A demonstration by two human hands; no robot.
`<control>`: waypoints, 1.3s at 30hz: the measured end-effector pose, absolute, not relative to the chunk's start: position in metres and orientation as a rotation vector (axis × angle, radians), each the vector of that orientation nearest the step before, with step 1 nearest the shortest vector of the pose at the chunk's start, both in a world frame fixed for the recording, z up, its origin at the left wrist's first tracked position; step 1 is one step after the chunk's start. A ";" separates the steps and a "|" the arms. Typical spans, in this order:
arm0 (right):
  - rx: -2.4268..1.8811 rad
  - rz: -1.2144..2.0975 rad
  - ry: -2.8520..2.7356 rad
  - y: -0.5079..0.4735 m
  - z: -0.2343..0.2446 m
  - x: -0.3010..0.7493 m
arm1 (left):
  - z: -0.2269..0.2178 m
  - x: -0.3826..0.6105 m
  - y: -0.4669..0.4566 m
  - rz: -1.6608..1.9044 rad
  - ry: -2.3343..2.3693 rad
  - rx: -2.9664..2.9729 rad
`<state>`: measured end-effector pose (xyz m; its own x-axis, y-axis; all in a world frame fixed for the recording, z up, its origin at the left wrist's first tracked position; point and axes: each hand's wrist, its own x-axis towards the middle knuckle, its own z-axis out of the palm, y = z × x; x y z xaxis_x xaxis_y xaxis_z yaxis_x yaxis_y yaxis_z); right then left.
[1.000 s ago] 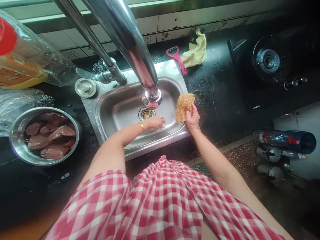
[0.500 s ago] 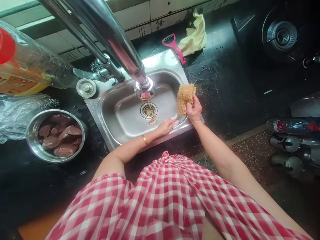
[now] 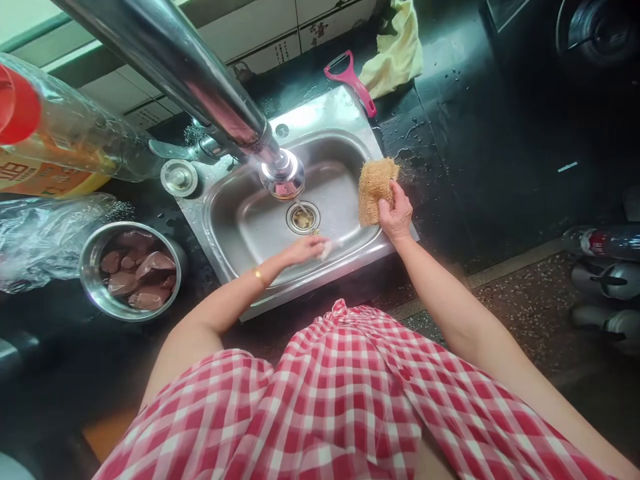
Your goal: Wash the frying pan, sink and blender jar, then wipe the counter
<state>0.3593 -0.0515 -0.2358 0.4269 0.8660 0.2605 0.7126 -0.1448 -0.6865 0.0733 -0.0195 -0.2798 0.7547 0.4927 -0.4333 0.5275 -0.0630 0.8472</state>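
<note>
In the sink (image 3: 250,227), my left hand (image 3: 304,250) is low over the near side of the basin. Its fingers are closed on a small whitish thing (image 3: 328,249), blurred by motion, whose kind I cannot make out. My right hand (image 3: 397,213) grips a tan loofah sponge (image 3: 376,190) at the basin's right rim, thumb on top. Left of centre, the chrome faucet (image 3: 283,175) lets a thin stream of water run down. Brownish scraps lie in the drain (image 3: 303,218), and a few more show just beside it near my left fingers.
On the left stand a steel pot (image 3: 90,287) of dark reddish meat pieces in liquid, a large red-capped bottle (image 3: 75,133) and a crumpled plastic bag (image 3: 55,243). A drain stopper (image 3: 179,178) sits on the sink's corner. Behind lie a pink peeler (image 3: 355,83) and a yellow cloth (image 3: 397,57).
My left hand has moved left along the basin's near side, closer to the drain, with the whitish thing in it. The right hand keeps the loofah at the rim. My view has shifted slightly.
</note>
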 end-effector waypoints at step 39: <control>-1.964 0.105 -1.538 -0.051 -0.244 0.361 | -0.268 -0.024 0.042 -0.138 1.969 1.944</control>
